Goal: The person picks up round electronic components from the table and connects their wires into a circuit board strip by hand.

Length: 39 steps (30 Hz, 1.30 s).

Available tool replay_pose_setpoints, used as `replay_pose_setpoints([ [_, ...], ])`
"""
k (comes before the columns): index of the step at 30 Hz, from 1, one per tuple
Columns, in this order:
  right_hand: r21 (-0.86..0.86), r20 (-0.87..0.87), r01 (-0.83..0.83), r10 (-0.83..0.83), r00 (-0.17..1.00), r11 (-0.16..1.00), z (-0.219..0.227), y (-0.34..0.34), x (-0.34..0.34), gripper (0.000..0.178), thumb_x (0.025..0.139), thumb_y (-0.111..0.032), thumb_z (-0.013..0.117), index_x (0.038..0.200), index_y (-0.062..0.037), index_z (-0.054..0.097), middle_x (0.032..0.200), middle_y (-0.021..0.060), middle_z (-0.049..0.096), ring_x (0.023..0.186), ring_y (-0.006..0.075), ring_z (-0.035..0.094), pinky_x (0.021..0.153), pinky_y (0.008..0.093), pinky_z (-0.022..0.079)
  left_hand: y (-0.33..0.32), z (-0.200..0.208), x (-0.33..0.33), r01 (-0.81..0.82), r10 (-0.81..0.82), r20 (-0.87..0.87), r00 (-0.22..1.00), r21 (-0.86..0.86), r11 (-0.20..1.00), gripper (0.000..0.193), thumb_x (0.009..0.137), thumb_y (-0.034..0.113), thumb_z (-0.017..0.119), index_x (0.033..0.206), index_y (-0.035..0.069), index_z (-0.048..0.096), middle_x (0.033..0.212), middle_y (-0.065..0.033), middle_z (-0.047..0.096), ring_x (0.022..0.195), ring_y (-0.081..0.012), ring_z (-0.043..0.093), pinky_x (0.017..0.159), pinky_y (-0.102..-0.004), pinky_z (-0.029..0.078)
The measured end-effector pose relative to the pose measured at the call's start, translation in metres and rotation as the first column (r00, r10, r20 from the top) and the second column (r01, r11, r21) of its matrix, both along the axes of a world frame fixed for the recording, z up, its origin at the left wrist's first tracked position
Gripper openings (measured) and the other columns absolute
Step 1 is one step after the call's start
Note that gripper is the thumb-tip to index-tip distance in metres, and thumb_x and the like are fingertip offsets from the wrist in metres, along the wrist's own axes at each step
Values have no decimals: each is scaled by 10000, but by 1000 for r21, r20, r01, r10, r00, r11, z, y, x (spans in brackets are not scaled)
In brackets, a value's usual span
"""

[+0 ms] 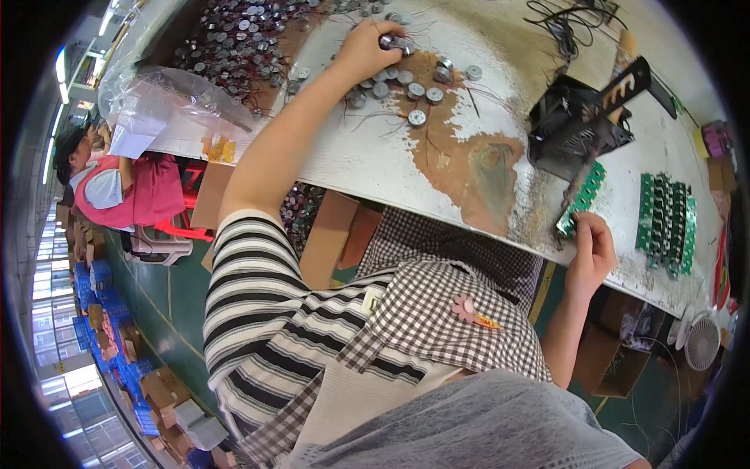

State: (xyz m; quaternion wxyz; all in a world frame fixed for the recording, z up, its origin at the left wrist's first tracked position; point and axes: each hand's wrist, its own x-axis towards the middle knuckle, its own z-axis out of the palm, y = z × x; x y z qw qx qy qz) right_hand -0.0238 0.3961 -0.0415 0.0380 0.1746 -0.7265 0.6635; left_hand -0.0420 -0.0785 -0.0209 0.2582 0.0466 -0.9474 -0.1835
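Left hand (361, 48) reaches far across worn worktop (367, 160), fingers pinched on small round metal part (396, 44) just above loose cluster of similar discs (406, 86), w/ black fixture (574, 129) mid-right, right hand (592, 252) at near edge, fingers closed on green circuit strip (582, 199).

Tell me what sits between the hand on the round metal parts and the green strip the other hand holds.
Between the left hand, gripping a round metal part, and the green strip under the right hand lie loose round parts, bare worn tabletop and a black fixture.
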Motion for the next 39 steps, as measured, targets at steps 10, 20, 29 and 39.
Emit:
replay_pose_setpoints([
  [10,-235,3,-64,67,998,970,-5,9,-1,46,869,3,601,846,3,561,986,116,632,883,132,544,805,257,416,65,75,26,329,-137,-300,944,888,321,365,802,-29,584,1148,53,504,953,-47,561,825,-150,602,682,-267,512],
  [20,-365,11,-88,99,995,927,-5,7,4,63,858,31,605,856,4,549,1021,159,620,926,173,557,850,294,420,50,92,32,405,-157,-373,914,841,358,258,884,65,578,1131,-9,584,1018,-80,645,899,-164,613,751,-279,502],
  [29,-296,-21,-94,92,996,951,-3,6,13,35,850,25,611,871,15,584,1039,156,610,929,176,554,842,281,420,38,115,40,417,-32,-444,896,813,405,274,873,113,610,1122,3,583,959,-74,633,874,-186,608,738,-340,518],
  [39,-153,-136,-122,102,985,981,0,5,23,122,817,22,652,786,-5,537,1069,157,594,878,149,522,796,261,410,72,76,121,-57,47,40,998,304,951,258,804,148,695,1036,38,675,917,-44,677,797,-95,600,709,-232,468],
])
